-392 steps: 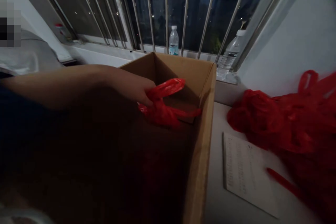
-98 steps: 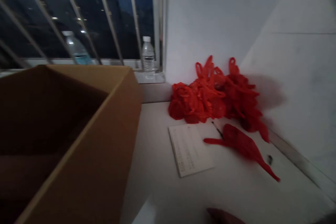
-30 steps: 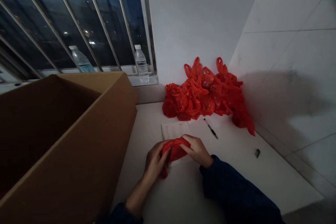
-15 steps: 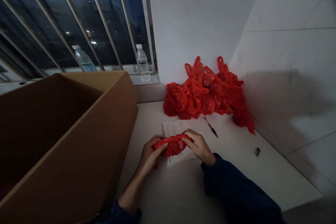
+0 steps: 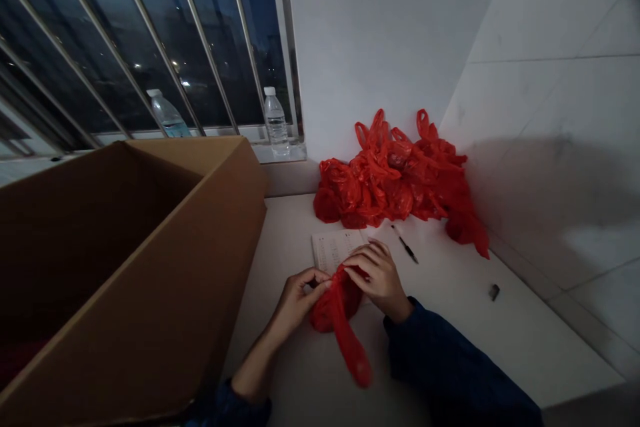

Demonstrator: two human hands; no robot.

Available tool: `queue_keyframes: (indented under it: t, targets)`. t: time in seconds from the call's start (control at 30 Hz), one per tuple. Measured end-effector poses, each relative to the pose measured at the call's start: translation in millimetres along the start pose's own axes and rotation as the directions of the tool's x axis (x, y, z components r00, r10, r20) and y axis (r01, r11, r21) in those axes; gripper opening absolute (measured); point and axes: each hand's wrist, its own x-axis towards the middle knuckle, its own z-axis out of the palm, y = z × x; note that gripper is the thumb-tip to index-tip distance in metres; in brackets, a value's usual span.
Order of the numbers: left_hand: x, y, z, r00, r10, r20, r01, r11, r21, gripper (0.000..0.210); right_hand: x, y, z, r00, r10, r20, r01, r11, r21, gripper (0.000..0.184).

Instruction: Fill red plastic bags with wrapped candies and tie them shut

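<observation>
Both hands work on a small red bag over the white counter, just in front of a sheet of paper. The left hand pinches the bag's upper edge with curled fingers, and the right hand grips the same edge from the other side. A loose tail of the bag hangs toward the camera, a little blurred. A pile of red bags lies in the corner, a pen near it. A large cardboard box stands on the left.
</observation>
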Motion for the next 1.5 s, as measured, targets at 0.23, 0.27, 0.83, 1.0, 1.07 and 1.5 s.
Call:
queue_keyframes:
  t: [0.23,0.27,0.83,1.0,1.07,1.5]
  targets:
    - [1,2,-23.8,0.967,0.079,-0.244,-0.027,0.977,0.212,0.024,-6,24,-32,0.972,0.126,-0.200,-0.140,0.989,-0.056,0.010]
    - [1,0,-26.5,0.954,0.071,-0.292,-0.004,0.974,0.225,0.024,-9,28,-36,0.956,0.172,-0.239,-0.184,0.983,-0.028,0.010]
    - [11,26,-1.4,0.955,0.280,-0.100,-0.219,0.888,0.404,0.020,7,-13,-25,0.988,0.135,0.078,-0.126,0.986,-0.109,0.014]
    - [8,16,-8.8,0.919,0.203,-0.338,-0.090,0.943,0.320,0.021,1,5,-35,0.984,0.160,-0.083,-0.168,0.980,-0.103,0.014]
    - [7,15,-11.4,0.906,0.184,-0.382,-0.067,0.952,0.300,0.024,-4,11,-42,0.973,0.179,-0.147,-0.197,0.973,-0.123,0.016]
    - [6,32,-14.8,0.917,0.199,-0.344,-0.157,0.977,0.146,0.017,7,-4,-42,0.908,0.398,-0.128,-0.350,0.891,0.288,0.019]
